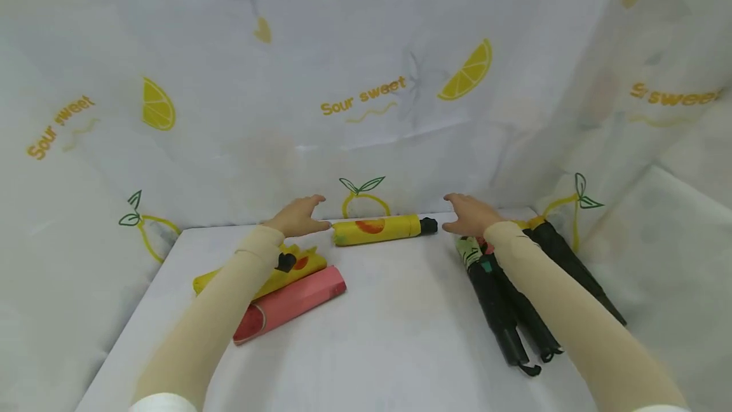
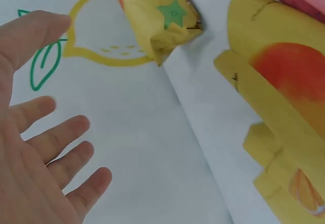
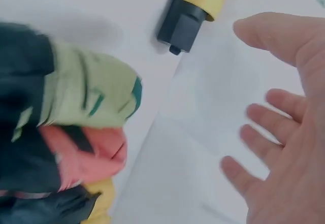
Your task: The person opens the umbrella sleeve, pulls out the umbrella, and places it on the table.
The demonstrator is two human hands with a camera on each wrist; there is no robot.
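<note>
A folded umbrella in a yellow sleeve (image 1: 377,230) lies along the table's back edge, its black end (image 3: 182,25) pointing right. My left hand (image 1: 298,216) is just beyond its left end, fingers spread and holding nothing. At the black end, my right hand (image 1: 470,215) is also spread and holds nothing; the right wrist view shows a gap between them. Below my left forearm lie a yellow umbrella sleeve (image 1: 305,264) and a pink sleeve (image 1: 303,299), side by side. Several dark folded umbrellas (image 1: 496,304) lie under and beside my right forearm, with green, pink and yellow ends.
A white cloth printed with lemons (image 1: 366,132) rises behind the white table (image 1: 400,329) and hangs at both sides. Another dark folded umbrella (image 1: 577,272) lies at the table's right edge, past my right forearm.
</note>
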